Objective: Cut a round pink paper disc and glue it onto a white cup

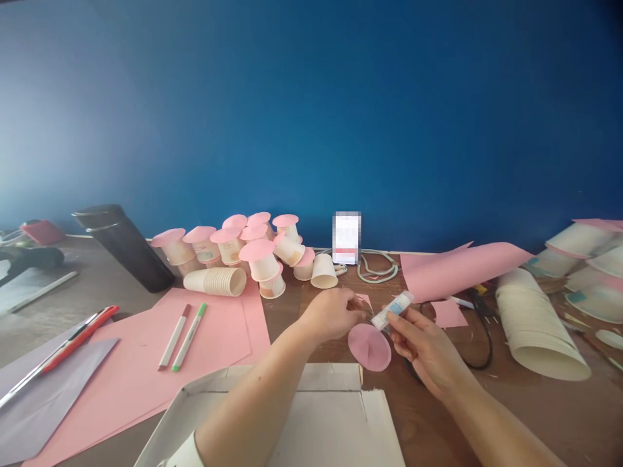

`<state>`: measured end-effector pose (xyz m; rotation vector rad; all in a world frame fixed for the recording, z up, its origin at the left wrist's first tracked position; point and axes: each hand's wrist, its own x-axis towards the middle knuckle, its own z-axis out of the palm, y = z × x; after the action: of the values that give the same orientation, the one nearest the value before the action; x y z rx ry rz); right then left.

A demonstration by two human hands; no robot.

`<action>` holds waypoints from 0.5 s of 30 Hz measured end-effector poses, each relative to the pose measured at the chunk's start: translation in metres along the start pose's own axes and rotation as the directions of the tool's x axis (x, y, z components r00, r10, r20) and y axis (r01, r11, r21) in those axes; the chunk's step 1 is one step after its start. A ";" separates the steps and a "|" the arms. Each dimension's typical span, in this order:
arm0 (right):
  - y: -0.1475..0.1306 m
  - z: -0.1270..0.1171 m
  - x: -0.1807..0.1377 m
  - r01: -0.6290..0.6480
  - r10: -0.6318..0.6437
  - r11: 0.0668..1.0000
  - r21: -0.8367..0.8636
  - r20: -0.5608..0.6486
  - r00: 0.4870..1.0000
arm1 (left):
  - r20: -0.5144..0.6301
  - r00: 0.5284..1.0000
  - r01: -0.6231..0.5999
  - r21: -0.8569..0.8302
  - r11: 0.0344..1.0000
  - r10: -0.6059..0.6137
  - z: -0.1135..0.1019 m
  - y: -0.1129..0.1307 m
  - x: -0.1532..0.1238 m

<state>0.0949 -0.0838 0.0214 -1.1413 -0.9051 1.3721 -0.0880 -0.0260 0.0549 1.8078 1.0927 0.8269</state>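
Note:
In the head view my right hand (422, 342) grips a small whitish tube with blue print (393, 310) between thumb and fingers. The tube slants, its lower end towards my left hand (335, 316). The fingers of that hand are curled together close to the tube's lower end. What they hold, if anything, is too small to make out. A round pink paper disc (370, 349) with a crease at its middle lies just below both hands. Behind the hands, a white paper cup (324, 271) rests tipped, its mouth facing me.
Several pink-topped paper cups (257, 261) stand behind to the left, near a nested cup stack (217, 282). Pink sheets (136, 383), two markers (189, 336), a red cutter (65, 350) and a black flask (129, 250) lie left. More stacked cups (538, 324) lie right. A white box lid (341, 428) is in front.

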 end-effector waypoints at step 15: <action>0.010 -0.001 0.003 0.075 -0.078 0.994 -0.083 -0.041 0.996 | 0.212 0.976 0.022 0.102 0.995 -0.044 0.014 -0.001 0.001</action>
<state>0.0936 -0.0820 0.0108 -1.1815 -0.9707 1.2533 -0.0758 -0.0294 0.0484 1.9063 1.0354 0.5507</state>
